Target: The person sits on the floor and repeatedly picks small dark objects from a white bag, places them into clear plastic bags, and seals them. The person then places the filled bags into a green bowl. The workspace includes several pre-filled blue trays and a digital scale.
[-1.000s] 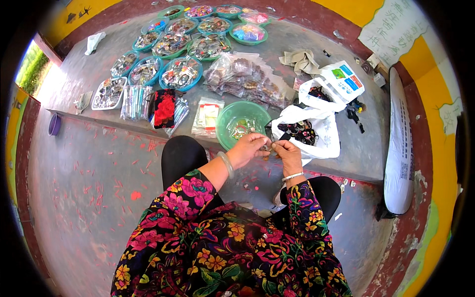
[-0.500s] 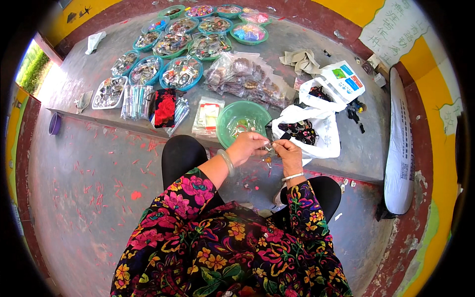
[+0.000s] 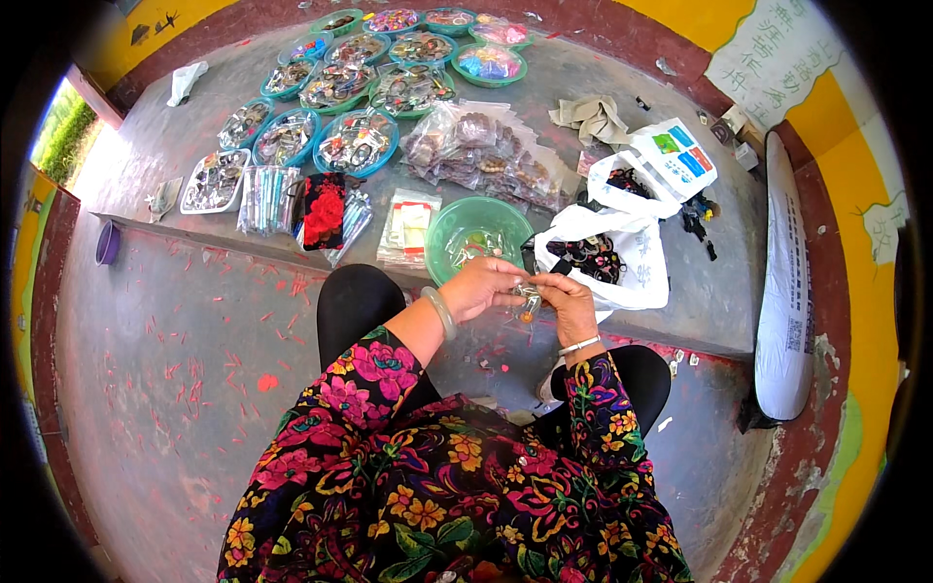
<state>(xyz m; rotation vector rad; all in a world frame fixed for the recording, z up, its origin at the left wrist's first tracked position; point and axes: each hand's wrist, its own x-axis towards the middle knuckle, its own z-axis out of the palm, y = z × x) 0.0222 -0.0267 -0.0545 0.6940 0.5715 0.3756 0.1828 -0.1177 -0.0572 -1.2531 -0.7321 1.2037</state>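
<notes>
My left hand [image 3: 483,290] and my right hand [image 3: 570,305] meet in front of my knees, with thumbs and fingertips pinched together. Between them hangs a small metal trinket [image 3: 527,304] with an orange bead low on it. It resembles a keychain, but its upper part is hidden by my fingers. Just beyond my left hand stands a green plastic bowl [image 3: 433,239] with a few small pieces inside. A white plastic bag [image 3: 643,270], open at the top, lies beyond my right hand and holds dark small items [image 3: 595,258].
Bowls of packed trinkets [image 3: 358,143] crowd the far left of the raised ledge [image 3: 719,291]. Bagged brown beads [image 3: 486,146] lie behind the green bowl. Bundled pens [image 3: 268,199], a red-and-black pouch [image 3: 324,212] and flat packets [image 3: 408,228] line the ledge's near edge. A long white-wrapped package [image 3: 782,291] leans right.
Both hands stay together and have shifted only slightly. The trinket's metal parts hang more visibly between them, and its orange bead sits a touch lower.
</notes>
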